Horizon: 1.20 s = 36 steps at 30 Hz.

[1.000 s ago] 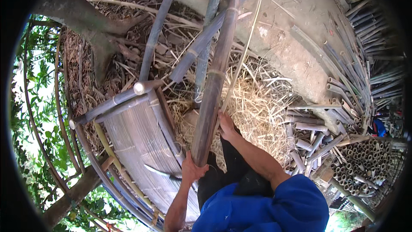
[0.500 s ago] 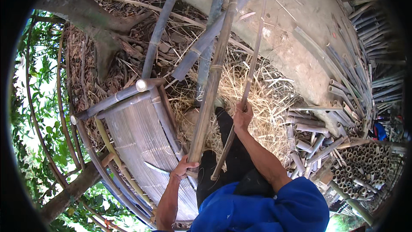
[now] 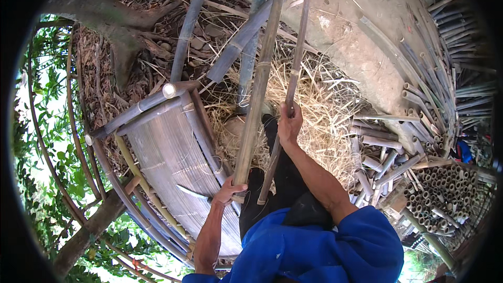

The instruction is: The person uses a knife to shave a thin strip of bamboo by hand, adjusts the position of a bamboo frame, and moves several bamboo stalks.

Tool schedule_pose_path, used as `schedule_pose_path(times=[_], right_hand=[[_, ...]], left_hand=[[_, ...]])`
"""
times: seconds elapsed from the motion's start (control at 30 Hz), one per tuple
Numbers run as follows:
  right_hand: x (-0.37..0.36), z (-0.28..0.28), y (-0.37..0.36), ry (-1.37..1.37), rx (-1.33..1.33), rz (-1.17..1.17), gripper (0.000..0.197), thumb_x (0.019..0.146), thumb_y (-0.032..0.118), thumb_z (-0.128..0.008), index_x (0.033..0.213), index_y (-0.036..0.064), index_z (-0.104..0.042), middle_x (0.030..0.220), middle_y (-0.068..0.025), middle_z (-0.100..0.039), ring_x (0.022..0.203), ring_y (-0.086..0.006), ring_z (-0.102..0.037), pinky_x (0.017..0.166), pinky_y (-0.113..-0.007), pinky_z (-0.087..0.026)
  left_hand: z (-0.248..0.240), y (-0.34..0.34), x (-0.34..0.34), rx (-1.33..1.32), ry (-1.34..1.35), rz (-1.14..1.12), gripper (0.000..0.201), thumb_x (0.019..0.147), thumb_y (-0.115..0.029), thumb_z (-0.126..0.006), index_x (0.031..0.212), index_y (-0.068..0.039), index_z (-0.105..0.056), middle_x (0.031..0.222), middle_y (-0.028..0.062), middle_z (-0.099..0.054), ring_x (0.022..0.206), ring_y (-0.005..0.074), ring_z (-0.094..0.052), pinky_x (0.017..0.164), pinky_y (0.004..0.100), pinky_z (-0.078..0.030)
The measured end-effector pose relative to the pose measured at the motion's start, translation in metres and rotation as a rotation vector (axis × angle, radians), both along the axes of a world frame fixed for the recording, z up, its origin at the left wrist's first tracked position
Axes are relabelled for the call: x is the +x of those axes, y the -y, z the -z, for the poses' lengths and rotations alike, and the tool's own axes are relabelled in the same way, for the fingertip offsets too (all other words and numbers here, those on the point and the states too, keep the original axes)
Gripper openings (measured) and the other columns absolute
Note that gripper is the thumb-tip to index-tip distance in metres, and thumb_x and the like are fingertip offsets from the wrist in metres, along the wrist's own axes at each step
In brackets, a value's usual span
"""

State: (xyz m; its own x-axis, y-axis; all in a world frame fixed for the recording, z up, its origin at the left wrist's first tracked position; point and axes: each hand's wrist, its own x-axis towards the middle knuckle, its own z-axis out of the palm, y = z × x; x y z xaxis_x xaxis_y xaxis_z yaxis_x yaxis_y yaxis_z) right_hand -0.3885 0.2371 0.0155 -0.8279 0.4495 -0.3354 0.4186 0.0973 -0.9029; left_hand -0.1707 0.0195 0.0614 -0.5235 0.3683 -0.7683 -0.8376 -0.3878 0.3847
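Note:
My left hand point(image 3: 229, 189) is closed around the near end of a wide bamboo length point(image 3: 260, 81), which slants away from me toward the top of the view. To its right, my right hand point(image 3: 290, 126) grips a narrow bamboo strip point(image 3: 297, 63) partway along. The strip's near end hangs in front of my dark trousers, apart from the wide length. A knife point(image 3: 189, 192) with a pale blade lies on the slatted bamboo bench point(image 3: 162, 152), close to my left hand. Where the far ends of both pieces finish is cut off by the view's edge.
Bamboo poles point(image 3: 193, 26) cross the ground ahead, one lying at a slant point(image 3: 236, 50). Pale shavings point(image 3: 319, 120) cover the ground by my feet. Cut bamboo tubes point(image 3: 435, 199) are stacked at right, near long poles point(image 3: 429, 81). A tree trunk point(image 3: 99, 15) stands far left.
The view has tilted, so the scene sits higher. The narrow strip's far part has swung slightly left, nearer the wide bamboo length. Both hands keep their holds.

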Motion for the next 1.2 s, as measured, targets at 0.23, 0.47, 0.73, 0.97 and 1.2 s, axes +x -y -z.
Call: schedule_pose_path(times=[0.23, 0.47, 0.73, 0.97, 1.2], right_hand=[[-0.002, 0.001, 0.020, 0.111, -0.151, -0.021, 0.038, 0.103, 0.033, -0.067, 0.121, 0.0000, -0.066, 0.081, 0.0017, -0.053, 0.072, -0.0093, -0.046, 0.066, -0.030, -0.040], [-0.012, 0.000, 0.025, 0.059, -0.203, -0.008, 0.041, 0.102, 0.030, -0.070, 0.126, -0.0025, -0.066, 0.086, 0.0024, -0.059, 0.077, -0.0068, -0.049, 0.069, -0.025, -0.041], [-0.019, -0.007, 0.025, 0.013, -0.257, -0.058, 0.040, 0.103, 0.030, -0.069, 0.125, -0.0031, -0.066, 0.085, 0.0023, -0.060, 0.078, -0.0068, -0.051, 0.069, -0.026, -0.042], [-0.012, 0.008, 0.013, -0.068, -0.002, -0.125, 0.041, 0.103, 0.037, -0.066, 0.117, -0.0009, -0.065, 0.082, -0.0035, -0.061, 0.074, -0.0120, -0.054, 0.067, -0.031, -0.044], [-0.011, 0.001, 0.004, -0.073, 0.133, -0.136, 0.030, 0.103, 0.025, -0.067, 0.114, -0.0022, -0.065, 0.073, 0.0035, -0.053, 0.064, -0.0059, -0.045, 0.057, -0.027, -0.036]], left_hand=[[-0.004, -0.015, 0.000, -0.040, 0.076, 0.092, 0.081, 0.076, -0.024, -0.093, 0.144, -0.001, -0.055, 0.121, 0.0058, -0.067, 0.110, 0.0166, -0.064, 0.098, 0.0337, -0.050], [-0.008, -0.030, 0.006, -0.024, 0.060, 0.013, 0.081, 0.077, -0.025, -0.091, 0.145, -0.001, -0.054, 0.125, 0.0080, -0.067, 0.114, 0.0184, -0.063, 0.102, 0.0360, -0.048], [-0.012, -0.032, 0.002, 0.030, 0.147, 0.016, 0.079, 0.077, -0.026, -0.090, 0.142, -0.001, -0.054, 0.120, 0.0073, -0.066, 0.107, 0.0184, -0.064, 0.096, 0.0360, -0.051], [-0.014, -0.042, -0.010, -0.124, 0.045, 0.099, 0.071, 0.080, -0.028, -0.088, 0.136, 0.001, -0.055, 0.117, 0.0103, -0.067, 0.104, 0.0194, -0.065, 0.092, 0.0363, -0.053], [0.005, -0.039, 0.014, -0.803, -0.017, -0.093, 0.058, 0.085, -0.033, -0.084, 0.124, 0.004, -0.061, 0.108, 0.0116, -0.070, 0.093, 0.0183, -0.066, 0.084, 0.0313, -0.052]])
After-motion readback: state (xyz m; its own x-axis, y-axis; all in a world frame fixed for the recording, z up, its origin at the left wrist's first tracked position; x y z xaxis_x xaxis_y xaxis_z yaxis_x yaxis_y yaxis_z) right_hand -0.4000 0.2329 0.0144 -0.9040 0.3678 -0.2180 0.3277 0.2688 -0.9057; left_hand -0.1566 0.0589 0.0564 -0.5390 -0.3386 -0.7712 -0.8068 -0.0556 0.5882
